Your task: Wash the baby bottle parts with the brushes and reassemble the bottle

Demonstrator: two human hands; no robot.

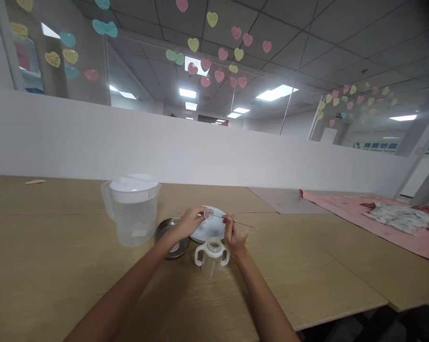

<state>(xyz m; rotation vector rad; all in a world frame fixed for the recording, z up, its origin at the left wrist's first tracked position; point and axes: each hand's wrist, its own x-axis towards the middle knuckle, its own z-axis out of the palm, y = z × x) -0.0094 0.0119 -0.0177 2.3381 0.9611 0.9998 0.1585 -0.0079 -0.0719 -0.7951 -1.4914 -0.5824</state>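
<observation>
My left hand [191, 222] is closed on a small clear round piece [208, 213], perhaps a bottle nipple or cap. In my right hand [234, 233] I grip a thin metal rod [246, 225]; one end reaches to the clear piece, the other sticks out to the right. Whether the rod's tip is inside the piece, I cannot tell. Below both hands stands an uncapped clear baby bottle [212, 264] with two white handles. A white bowl [207, 233] lies behind it, partly hidden by my hands. Left of it is a metal bowl [161, 232], partly covered by my left forearm.
A lidded clear plastic pitcher [136, 213] stands to the left on the wooden table [57, 266]. At the right, a pink cloth [321, 202] carries a patterned white cloth [399, 216]. A white wall [164, 147] with glass above closes the far side.
</observation>
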